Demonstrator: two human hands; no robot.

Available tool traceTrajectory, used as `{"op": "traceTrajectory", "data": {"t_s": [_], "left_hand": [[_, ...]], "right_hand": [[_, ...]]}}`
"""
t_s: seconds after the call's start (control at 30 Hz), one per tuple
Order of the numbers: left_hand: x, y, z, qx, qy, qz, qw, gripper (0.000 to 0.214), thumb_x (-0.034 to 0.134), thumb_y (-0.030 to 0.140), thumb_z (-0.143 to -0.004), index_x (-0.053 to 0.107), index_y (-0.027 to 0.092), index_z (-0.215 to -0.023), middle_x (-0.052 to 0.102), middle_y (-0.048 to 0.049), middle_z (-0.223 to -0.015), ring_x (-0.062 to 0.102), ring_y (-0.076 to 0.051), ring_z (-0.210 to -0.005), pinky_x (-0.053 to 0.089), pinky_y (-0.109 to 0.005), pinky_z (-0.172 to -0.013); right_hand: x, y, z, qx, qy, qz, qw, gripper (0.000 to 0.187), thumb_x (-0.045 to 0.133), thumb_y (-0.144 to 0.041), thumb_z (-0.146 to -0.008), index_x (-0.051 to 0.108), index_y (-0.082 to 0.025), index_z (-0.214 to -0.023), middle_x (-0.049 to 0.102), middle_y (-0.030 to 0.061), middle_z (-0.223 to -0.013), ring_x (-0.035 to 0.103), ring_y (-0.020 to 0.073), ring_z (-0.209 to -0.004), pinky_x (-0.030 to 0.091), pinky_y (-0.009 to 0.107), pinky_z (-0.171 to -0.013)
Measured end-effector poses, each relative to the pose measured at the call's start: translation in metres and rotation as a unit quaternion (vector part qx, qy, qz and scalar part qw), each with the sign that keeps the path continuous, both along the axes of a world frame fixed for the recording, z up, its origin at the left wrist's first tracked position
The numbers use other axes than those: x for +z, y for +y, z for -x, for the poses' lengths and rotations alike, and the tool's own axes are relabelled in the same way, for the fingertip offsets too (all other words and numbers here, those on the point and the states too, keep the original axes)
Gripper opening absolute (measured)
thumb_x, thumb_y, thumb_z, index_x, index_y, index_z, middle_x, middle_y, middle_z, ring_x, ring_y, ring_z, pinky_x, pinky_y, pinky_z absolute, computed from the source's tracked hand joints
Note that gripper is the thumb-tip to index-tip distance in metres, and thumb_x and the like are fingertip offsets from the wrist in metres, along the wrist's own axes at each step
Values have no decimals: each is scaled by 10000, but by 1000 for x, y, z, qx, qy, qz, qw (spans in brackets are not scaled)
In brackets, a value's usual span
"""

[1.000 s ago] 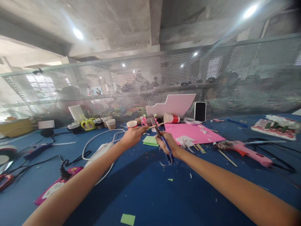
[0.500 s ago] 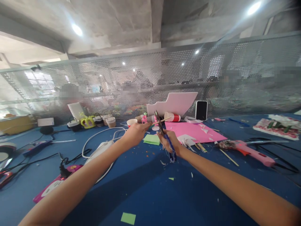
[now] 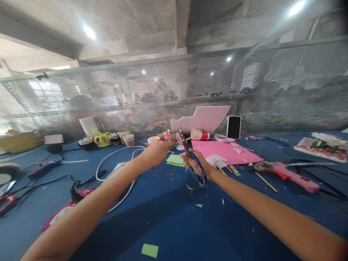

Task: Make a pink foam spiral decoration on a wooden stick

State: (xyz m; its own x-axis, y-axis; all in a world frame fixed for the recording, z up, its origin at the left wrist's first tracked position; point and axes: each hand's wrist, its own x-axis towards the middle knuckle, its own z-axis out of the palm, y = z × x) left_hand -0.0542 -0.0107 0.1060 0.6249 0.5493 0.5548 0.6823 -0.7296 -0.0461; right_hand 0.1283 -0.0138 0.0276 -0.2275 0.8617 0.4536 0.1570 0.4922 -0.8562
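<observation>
My left hand (image 3: 156,151) is closed in a pinch on a thin wooden stick (image 3: 187,138) that points to the right, above the blue table (image 3: 168,224). My right hand (image 3: 196,162) grips blue-handled scissors (image 3: 191,157), blades up and closed against the stick near its tip. Both hands hover over the table's middle, just in front of a green paper pad (image 3: 175,160) and a pink sheet (image 3: 224,151).
A pink glue gun (image 3: 288,175) lies at the right with more sticks (image 3: 265,182). Paper cups (image 3: 199,135), a white foam board (image 3: 201,119) and a phone (image 3: 233,127) stand behind. White cable (image 3: 116,159), small buckets (image 3: 108,139) and scraps lie left. A perforated metal screen closes the far side.
The view has shifted a little. My right hand with the scissors has dropped slightly and moved right; my left hand still holds the stick at the blades.
</observation>
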Motion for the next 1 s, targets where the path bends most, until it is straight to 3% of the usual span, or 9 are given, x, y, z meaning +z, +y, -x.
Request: {"op": "traceTrajectory", "data": {"t_s": [0.2, 0.33, 0.47, 0.6, 0.73, 1.0], "left_hand": [[8, 3, 6, -60, -27, 186, 980, 309, 397, 243, -887, 689, 144, -902, 552, 10, -513, 456, -87, -467, 395, -206, -503], [9, 1, 8, -68, -50, 320, 944, 338, 388, 290, -896, 676, 124, -961, 398, 54, -419, 317, -66, -376, 323, -207, -426], [6, 2, 7, -95, -69, 422, 899, 338, 365, 230, -883, 637, 128, -1057, 310, 81, -420, 240, -62, -365, 286, -200, -400], [5, 2, 7, -120, -62, 419, 898, 352, 364, 255, -886, 632, 138, -1082, 310, 73, -435, 266, -68, -385, 260, -198, -401], [9, -3, 5, -88, -56, 400, 910, 376, 349, 292, -900, 610, 123, -1111, 306, 72, -449, 279, -75, -401, 252, -208, -416], [21, -13, 2, -44, -44, 412, 909, 368, 344, 263, -879, 609, 97, -1074, 330, 72, -448, 284, -66, -418, 261, -198, -448]], "right_hand": [[-1, -2, 1, 12, -5, 9, 1000, 303, 588, -469, -745, 467, -192, -728, 506, -33, -586, 538, 134, -551, 456, 263, -566], [-9, 4, 0, -13, -43, -34, 998, 273, 578, -432, -759, 446, -197, -718, 479, -38, -602, 494, 127, -555, 414, 264, -574], [-12, 7, -5, -56, -97, -99, 989, 239, 582, -367, -752, 422, -203, -686, 458, -37, -613, 457, 125, -577, 375, 248, -564], [-11, 7, -8, -50, -123, -125, 983, 171, 531, -307, -769, 431, -202, -678, 477, -25, -608, 461, 130, -577, 371, 240, -553], [-13, 10, -9, -59, -118, -134, 982, 121, 479, -267, -779, 456, -200, -680, 515, -3, -621, 489, 140, -573, 368, 240, -531], [-22, 19, -8, -34, -56, -51, 997, 185, 446, -313, -788, 476, -207, -639, 468, -18, -489, 454, 125, -439, 318, 234, -451]]}}
